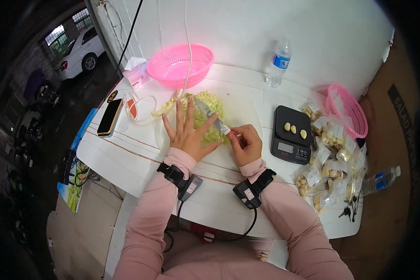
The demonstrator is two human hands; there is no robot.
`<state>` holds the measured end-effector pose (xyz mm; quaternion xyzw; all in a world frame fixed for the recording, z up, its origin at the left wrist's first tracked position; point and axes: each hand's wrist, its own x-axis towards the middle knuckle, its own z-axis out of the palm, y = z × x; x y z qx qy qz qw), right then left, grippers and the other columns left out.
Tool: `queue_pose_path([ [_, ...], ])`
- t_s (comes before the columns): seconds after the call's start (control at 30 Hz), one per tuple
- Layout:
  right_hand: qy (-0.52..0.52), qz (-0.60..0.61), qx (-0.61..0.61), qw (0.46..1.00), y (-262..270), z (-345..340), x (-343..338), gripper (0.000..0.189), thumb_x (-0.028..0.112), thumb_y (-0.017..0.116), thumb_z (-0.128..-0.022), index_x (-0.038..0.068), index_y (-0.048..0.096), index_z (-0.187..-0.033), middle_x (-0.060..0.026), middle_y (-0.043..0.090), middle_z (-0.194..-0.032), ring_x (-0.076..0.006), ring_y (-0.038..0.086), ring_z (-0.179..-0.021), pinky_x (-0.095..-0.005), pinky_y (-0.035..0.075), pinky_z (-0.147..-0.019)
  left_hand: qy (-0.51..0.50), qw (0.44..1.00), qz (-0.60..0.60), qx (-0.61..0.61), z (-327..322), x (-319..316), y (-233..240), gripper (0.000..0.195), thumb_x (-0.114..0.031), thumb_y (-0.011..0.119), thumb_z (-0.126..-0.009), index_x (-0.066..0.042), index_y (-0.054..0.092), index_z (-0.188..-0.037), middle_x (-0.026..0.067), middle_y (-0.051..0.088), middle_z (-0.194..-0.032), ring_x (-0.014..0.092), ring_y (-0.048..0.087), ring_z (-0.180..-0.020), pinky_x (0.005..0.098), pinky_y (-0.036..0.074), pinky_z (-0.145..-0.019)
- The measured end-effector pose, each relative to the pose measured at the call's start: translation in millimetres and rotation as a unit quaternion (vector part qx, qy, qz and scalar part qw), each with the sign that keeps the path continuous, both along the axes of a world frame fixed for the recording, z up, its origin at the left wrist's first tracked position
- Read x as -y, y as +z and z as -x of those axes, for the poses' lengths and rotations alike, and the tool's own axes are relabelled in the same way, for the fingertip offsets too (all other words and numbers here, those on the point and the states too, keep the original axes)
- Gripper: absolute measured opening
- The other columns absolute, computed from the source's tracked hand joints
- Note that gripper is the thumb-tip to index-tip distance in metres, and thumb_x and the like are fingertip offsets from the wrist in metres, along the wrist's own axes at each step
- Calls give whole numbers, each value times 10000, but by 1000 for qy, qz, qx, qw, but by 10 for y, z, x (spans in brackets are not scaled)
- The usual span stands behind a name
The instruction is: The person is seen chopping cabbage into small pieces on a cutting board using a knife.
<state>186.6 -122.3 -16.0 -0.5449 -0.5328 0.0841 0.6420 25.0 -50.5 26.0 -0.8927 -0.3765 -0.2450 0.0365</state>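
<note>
A heap of finely chopped pale-green cabbage point(210, 101) lies on a translucent round cutting board point(246, 112). My right hand point(245, 144) grips the red handle of a kitchen knife point(215, 120). Its blade points up and to the left across the cabbage. Over the left part of the heap, my left hand point(189, 134) is spread with fingers apart and nothing in its grasp. The left thumb and forefinger are close to the blade; whether they touch it I cannot tell. Some of the cabbage is hidden beneath that hand.
A kitchen scale point(290, 134) bearing three garlic cloves point(293, 129) stands right of the board, near bagged garlic point(332, 154). Behind are a pink basket point(180, 82), tissue pack point(137, 75) and water bottle point(279, 64). A smartphone point(110, 117) and white cable point(140, 120) lie left.
</note>
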Motion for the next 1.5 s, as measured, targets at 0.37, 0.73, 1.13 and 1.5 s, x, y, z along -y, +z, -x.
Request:
queue_pose_path([
  [0.37, -49, 25, 13, 998, -21, -37, 13, 90, 25, 673, -829, 3, 655, -914, -84, 524, -758, -149, 521, -576, -264, 407, -504, 61, 998, 6, 21, 22, -56, -38, 715, -555, 704, -755, -375, 461, -1403, 221, 46, -1585, 426, -30, -1458, 686, -64, -1056],
  [0.73, -81, 26, 27, 996, -54, -90, -16, 76, 47, 632, -864, -5, 637, -919, -105, 520, -771, -188, 527, -601, -297, 416, -544, 90, 993, 9, 73, 83, -247, -197, 820, -535, 675, -792, -312, 315, -1494, 199, 51, -1592, 391, -2, -1466, 666, -54, -1065],
  [1.13, -55, 7, 57, 997, -33, -58, -23, 258, -60, 548, -847, -17, 612, -1093, -140, 543, -919, -264, 564, -793, -304, 453, -709, -37, 997, 2, 66, 74, -204, -167, 830, -515, 716, -753, -313, 361, -1475, 224, 44, -1584, 413, -18, -1461, 647, -33, -1083],
  [1.5, -6, -1, 37, 999, -58, -67, -28, 227, -33, 585, -855, -6, 630, -1075, -97, 560, -888, -157, 535, -665, -241, 423, -578, -116, 993, 39, -6, -18, -38, -51, 700, -522, 774, -663, -382, 565, -1317, 202, 39, -1589, 400, -42, -1464, 635, -93, -1098],
])
